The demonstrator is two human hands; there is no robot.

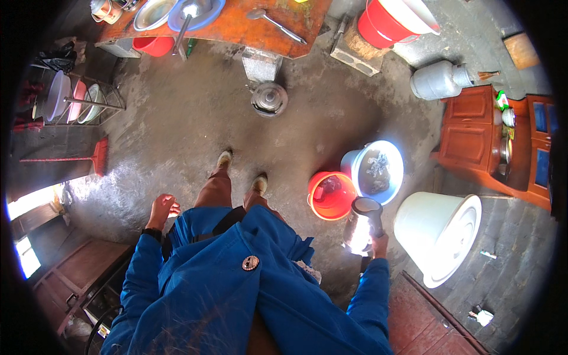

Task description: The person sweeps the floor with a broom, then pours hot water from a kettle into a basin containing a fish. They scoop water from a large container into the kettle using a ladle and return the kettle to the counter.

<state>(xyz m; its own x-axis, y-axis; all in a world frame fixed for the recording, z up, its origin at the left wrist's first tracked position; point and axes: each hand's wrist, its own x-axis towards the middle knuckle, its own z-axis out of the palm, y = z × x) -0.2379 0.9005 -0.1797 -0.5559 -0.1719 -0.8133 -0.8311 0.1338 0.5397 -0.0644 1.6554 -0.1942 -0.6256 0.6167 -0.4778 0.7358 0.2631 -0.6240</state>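
Note:
My right hand [380, 245] is closed at the side of a shiny metal jug [364, 222] and holds it; the handle is mostly hidden by the fingers. Just beyond the jug are a red plastic bucket [330, 208] and a light blue bucket [380, 175], side by side on the floor. Something dark and reflective shows inside each, and I cannot tell what it is. Out to the left, my left hand [164, 209] hangs beside my blue coat [213, 275] with loosely bent fingers and nothing in it.
A large white lidded bin [428, 222] stands right of the jug. On the floor ahead sits a round lidded metal vessel [269, 99], near a wooden table [235, 33]. A gas cylinder [437, 80] and cabinet [466, 128] line the right; a red broom [100, 156] leans left.

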